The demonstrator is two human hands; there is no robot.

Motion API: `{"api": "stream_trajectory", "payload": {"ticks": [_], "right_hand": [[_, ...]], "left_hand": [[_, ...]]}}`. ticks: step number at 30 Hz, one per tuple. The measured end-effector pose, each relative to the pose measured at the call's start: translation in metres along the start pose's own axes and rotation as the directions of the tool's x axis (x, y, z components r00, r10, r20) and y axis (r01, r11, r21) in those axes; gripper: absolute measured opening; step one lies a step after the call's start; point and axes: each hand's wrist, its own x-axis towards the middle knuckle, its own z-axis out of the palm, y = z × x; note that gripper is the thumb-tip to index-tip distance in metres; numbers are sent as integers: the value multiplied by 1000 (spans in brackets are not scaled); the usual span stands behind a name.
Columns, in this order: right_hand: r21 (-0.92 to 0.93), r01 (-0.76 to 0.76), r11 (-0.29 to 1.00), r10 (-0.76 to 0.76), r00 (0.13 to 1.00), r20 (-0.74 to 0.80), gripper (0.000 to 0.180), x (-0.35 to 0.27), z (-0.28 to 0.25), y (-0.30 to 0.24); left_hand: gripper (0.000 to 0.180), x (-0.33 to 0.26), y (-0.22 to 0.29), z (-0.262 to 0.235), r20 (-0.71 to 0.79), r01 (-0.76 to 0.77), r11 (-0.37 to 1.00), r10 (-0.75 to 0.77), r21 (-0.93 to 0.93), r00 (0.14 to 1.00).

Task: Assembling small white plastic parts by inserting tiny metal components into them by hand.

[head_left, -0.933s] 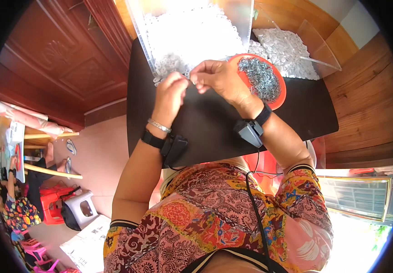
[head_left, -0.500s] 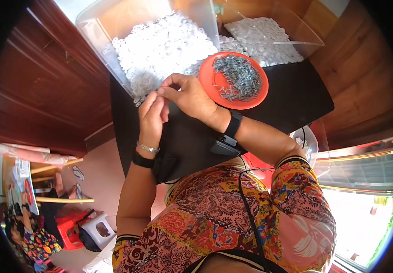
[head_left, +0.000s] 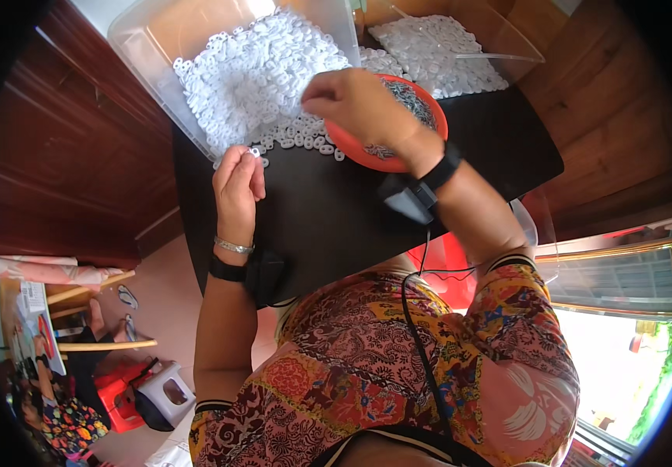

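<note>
Left hand [head_left: 236, 185] fingers pinch a white ring [head_left: 256, 152]; right hand [head_left: 359, 105] fingers clenched

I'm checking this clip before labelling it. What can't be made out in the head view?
- Left hand: its curled fingers hide whatever it pinches; only a speck of white shows.
- Right hand: fingertips closed, contents too small to tell.
- Round orange plastic dish: that hand and wrist cover much of it; its grey metal pieces blur together.
- Clear plastic bin of white rings: cut off by the top edge.
</note>
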Motion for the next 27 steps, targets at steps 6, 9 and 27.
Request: {"api": "stream_trajectory", "payload": {"ticks": [6,9,27], "right_hand": [[-384,-6,923,136,940,312,18,-13,-15,49],[-488,34,872,162,921,354,14,-17,-5,46],[-535,42,844,102,966,237,13,-1,-13,62]], "left_hand": [[16,1,5,-3,0,32,999,-32,37,999],[17,0,2,-4,-3,41,999,-41,33,999],[15,-2,4,1,7,76,995,-77,61,997]]}}
